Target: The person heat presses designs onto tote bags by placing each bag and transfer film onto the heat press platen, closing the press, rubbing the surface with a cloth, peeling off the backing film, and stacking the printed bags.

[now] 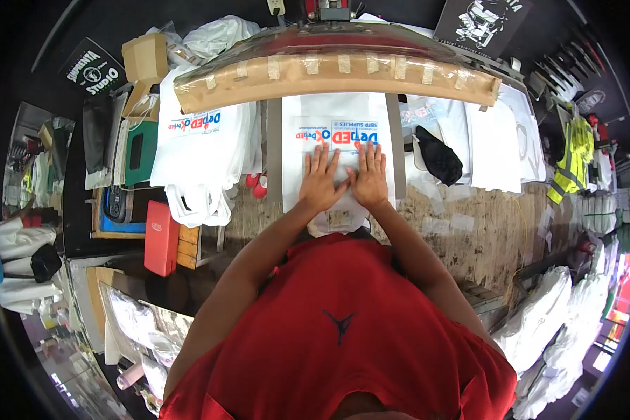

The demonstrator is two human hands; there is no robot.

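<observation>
A white fabric bag lies flat on the grey platen of a heat press. On it rests a transfer sheet with blue and red lettering. My left hand lies flat, fingers stretched forward, over the sheet's near left part. Beside it, my right hand presses flat with its fingers on the sheet's near right part. The thumbs point toward each other. Just beyond the sheet hangs the raised upper part of the press, its front edge covered with brown cardboard and tape.
At left, a stack of white bags carries a similar print. A red box stands nearer me. To the right are a black cap and more white bags. A yellow safety vest hangs at far right.
</observation>
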